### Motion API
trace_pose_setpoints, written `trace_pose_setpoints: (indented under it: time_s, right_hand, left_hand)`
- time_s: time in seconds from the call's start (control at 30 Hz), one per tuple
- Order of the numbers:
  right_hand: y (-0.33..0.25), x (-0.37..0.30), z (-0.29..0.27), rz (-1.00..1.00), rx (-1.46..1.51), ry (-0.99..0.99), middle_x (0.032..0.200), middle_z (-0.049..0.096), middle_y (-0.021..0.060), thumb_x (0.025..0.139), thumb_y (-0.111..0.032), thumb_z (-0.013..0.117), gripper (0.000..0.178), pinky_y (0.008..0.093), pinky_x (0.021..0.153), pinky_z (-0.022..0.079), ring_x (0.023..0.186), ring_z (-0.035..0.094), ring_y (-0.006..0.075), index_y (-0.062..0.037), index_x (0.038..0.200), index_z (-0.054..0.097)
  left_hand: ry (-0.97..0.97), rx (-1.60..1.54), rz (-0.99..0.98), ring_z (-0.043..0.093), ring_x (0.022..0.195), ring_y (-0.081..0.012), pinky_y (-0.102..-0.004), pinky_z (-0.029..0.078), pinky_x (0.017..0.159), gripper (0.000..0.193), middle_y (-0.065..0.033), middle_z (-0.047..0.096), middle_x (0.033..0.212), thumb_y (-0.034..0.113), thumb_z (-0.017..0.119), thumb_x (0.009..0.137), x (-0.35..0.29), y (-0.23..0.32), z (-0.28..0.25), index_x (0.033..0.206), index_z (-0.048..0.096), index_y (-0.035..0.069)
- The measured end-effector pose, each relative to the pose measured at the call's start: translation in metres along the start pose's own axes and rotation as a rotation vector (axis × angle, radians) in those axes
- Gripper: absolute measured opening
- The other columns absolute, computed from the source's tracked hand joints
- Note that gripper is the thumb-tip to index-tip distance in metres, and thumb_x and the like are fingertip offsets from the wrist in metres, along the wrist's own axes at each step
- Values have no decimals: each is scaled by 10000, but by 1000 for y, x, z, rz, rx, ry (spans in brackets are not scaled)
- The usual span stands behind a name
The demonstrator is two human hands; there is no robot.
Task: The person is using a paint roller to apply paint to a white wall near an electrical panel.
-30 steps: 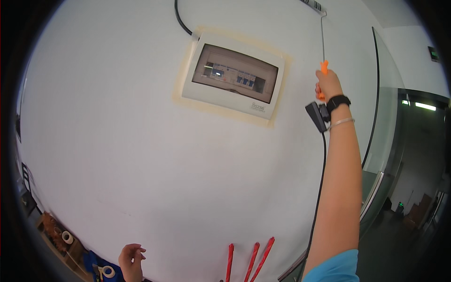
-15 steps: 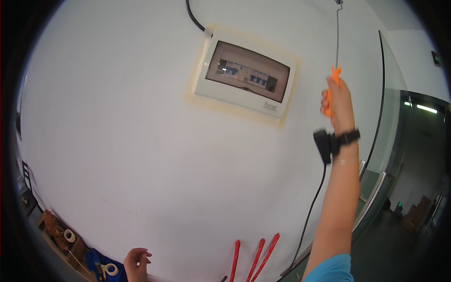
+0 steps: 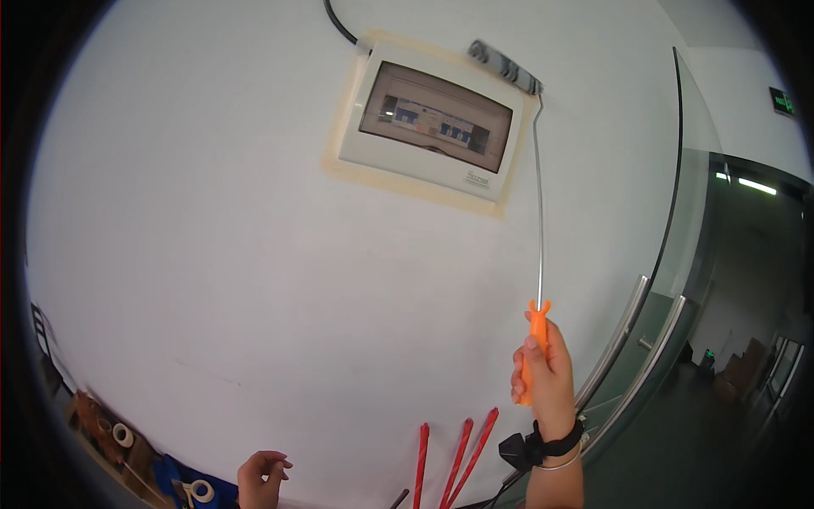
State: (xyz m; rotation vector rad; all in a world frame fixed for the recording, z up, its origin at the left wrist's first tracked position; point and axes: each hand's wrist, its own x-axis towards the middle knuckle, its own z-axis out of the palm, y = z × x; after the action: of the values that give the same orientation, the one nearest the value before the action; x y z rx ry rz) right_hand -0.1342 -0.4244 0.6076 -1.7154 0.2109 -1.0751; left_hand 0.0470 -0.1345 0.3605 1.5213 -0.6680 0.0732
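My right hand (image 3: 545, 365) is wrapped round the orange handle of a paint roller (image 3: 540, 212). From the handle a long thin metal rod runs upward to a grey and black striped roller sleeve (image 3: 506, 66). That sleeve lies at a slant along the upper right edge of a white breaker box (image 3: 424, 165), which has a tinted window and hangs on the white wall with tan masking tape round its border. Low in the picture, my left hand (image 3: 264, 479) holds nothing that I can see, its fingers loosely curled and partly apart.
Several red wrapped rods (image 3: 465, 458) stand upright at the bottom. At lower left are tape rolls (image 3: 123, 435) on a wooden box and a blue bag (image 3: 174, 475). A glass door with metal handles (image 3: 617, 339) is at the right. A black cable (image 3: 341, 23) enters the box from above.
My right hand has come down and left with the paint roller, bringing its sleeve into view beside the breaker box. My left hand has shifted slightly to the right.
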Motion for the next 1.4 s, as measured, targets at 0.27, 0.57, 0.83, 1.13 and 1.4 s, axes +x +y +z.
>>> trace_pose_setpoints:
  time_s: [0.27, 0.57, 0.83, 1.13, 1.4]
  right_hand:
    - [0, -12, 11, -210, -278, 35, 969, 491, 56, 940, 8, 482, 671, 242, 532, 518, 655, 539, 106, -103, 1529, 181]
    - [-44, 46, 21, -354, -316, 170, 1189, 568, 112, 961, -36, 488, 612, 255, 624, 567, 837, 631, 134, -144, 1516, 254]
    - [-131, 165, 20, -557, -481, 313, 894, 579, 38, 927, -123, 531, 545, 248, 421, 429, 595, 536, 106, -123, 1456, 402]
    - [-229, 238, 48, -615, -418, 264, 834, 533, 57, 882, -96, 493, 458, 269, 434, 403, 590, 508, 133, -63, 1338, 516]
    - [-255, 279, 48, -680, -303, 308, 760, 532, 67, 869, -67, 503, 383, 286, 414, 412, 561, 517, 150, -15, 1245, 555]
  left_hand:
    - [-34, -3, 14, 617, 694, -145, -262, 507, 621, 188, -108, 685, 881, 121, 585, 962, 2, -6, -3, 1065, 624, -31]
    - [-39, -58, -18, 596, 693, -142, -262, 507, 626, 189, -101, 677, 877, 122, 575, 969, 10, -15, -6, 1070, 617, -31]
    - [-3, -105, -38, 583, 696, -138, -263, 495, 634, 194, -90, 668, 881, 116, 567, 973, 16, -22, -11, 1090, 611, -33]
    - [97, -149, -40, 575, 726, -139, -266, 491, 653, 192, -89, 655, 908, 114, 567, 974, 12, -42, -27, 1097, 606, -27]
    - [146, -170, -37, 574, 726, -131, -263, 491, 656, 194, -86, 656, 911, 114, 568, 973, 15, -37, -35, 1109, 604, -19]
